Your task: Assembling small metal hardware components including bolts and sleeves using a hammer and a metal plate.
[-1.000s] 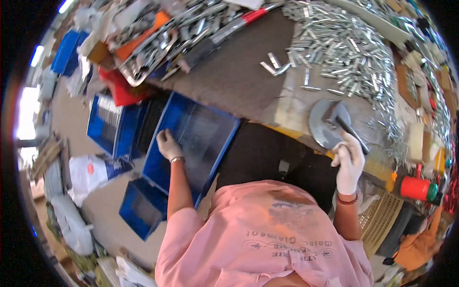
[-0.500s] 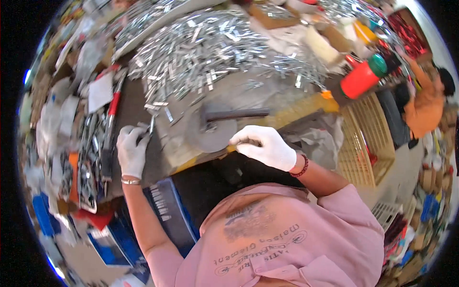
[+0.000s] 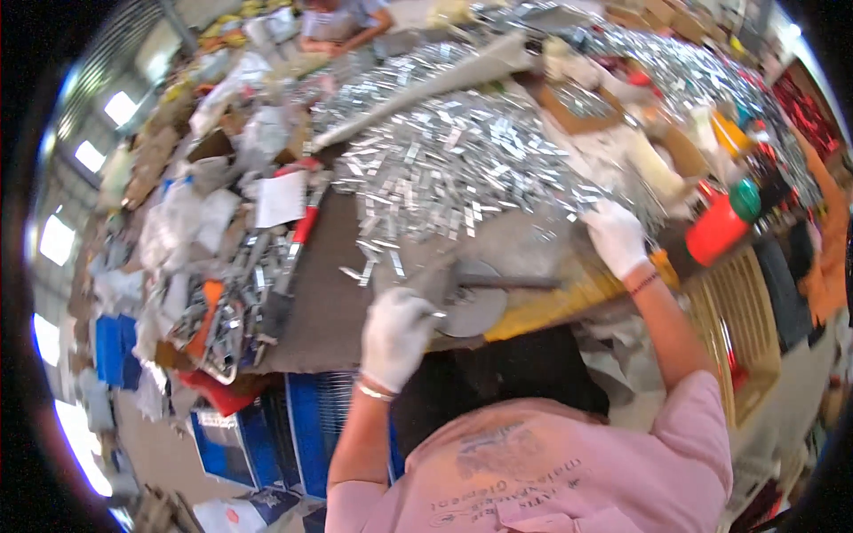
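My left hand (image 3: 397,338), in a white glove, is closed over the near edge of the bench, beside a round grey disc (image 3: 473,309). A small shiny metal piece (image 3: 438,314) sticks out from its fingertips. My right hand (image 3: 615,238), also gloved in white, reaches out to small metal parts (image 3: 582,200) at the right end of a big heap. Blur and the angle hide whether its fingers grip one. The heap of flat silvery metal strips (image 3: 453,164) covers the middle of the bench. A hammer (image 3: 511,282) lies across the disc, between my hands.
Left on the bench are a red-handled tool (image 3: 306,222), white paper (image 3: 281,199) and a tray of tools (image 3: 233,329). A red bottle with a green cap (image 3: 718,229) stands right, above a cream plastic crate (image 3: 737,329). Another person (image 3: 342,22) sits across the bench.
My view has swung left. My right hand has moved away from me to the metal parts. My left hand has come from the loose strips to the disc, with a small metal piece in its fingers.
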Demonstrator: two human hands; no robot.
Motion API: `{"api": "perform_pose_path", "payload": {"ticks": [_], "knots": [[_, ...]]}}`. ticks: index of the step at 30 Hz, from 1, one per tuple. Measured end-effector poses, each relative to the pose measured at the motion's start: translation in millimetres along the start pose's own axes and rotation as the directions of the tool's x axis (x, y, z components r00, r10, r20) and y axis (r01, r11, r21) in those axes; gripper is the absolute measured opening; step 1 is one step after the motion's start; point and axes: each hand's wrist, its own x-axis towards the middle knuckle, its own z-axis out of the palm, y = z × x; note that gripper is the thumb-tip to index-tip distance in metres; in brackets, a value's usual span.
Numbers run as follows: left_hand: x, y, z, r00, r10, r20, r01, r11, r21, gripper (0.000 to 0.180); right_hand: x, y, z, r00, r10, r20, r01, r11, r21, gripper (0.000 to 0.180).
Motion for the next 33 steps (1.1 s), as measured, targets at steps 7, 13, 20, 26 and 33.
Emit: {"api": "perform_pose_path", "payload": {"ticks": [7, 13, 20, 26, 33], "knots": [[-11, 12, 18, 0.997, -0.065, -0.042, 0.064, 0.998, -0.025, 0.014, 16, -62, -42, 0.992, 0.113, -0.063, -0.064, 0.849, 0.524, 0.009], [-15, 3, 18, 0.996, -0.090, -0.015, 0.089, 0.994, -0.061, 0.013, 3, -145, -75, 0.977, -0.196, 0.082, 0.088, 0.724, 0.684, 0.026], [-10, -1, 24, 0.995, -0.083, -0.055, 0.079, 0.993, -0.083, 0.013, -13, -170, -47, 0.968, -0.177, 0.180, 0.026, 0.778, 0.628, 0.005], [-8, -9, 19, 0.989, -0.132, 0.067, 0.140, 0.981, -0.133, 0.008, -3, -179, -45, 0.955, -0.214, 0.204, 0.054, 0.804, 0.593, 0.004], [-15, -4, 24, 0.982, -0.175, 0.065, 0.184, 0.968, -0.172, 0.011, -5, -183, -40, 0.944, -0.250, 0.217, 0.087, 0.820, 0.566, 0.003]]}}
